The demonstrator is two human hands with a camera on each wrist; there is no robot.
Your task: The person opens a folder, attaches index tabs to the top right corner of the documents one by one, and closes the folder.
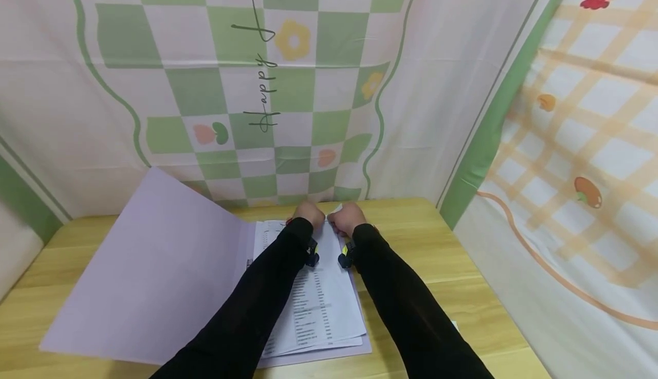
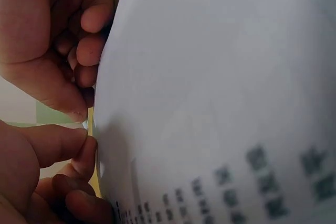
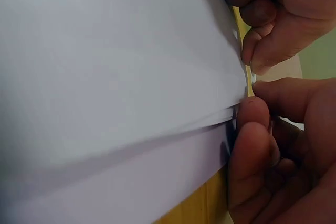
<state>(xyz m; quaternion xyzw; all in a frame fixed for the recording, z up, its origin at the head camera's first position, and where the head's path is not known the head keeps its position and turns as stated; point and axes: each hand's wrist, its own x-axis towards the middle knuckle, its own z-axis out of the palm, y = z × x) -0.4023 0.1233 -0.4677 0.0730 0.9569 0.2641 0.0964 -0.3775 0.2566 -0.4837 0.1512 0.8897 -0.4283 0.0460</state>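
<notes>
Printed paper sheets lie stacked in an open lilac folder. At their top edge, my left hand and right hand are close together, fingers curled. A small white piece shows between them; whether it is a sheet's corner or separate is unclear. In the left wrist view, the left hand is lower and the right hand above, thumbs nearly meeting. From the right wrist, the right hand pinches at the sheets' corner, opposite the left hand.
The folder's cover is spread leftward over the wooden table. A patterned curtain hangs just behind the table, with another along the right. A small white edge peeks out beside the right sleeve.
</notes>
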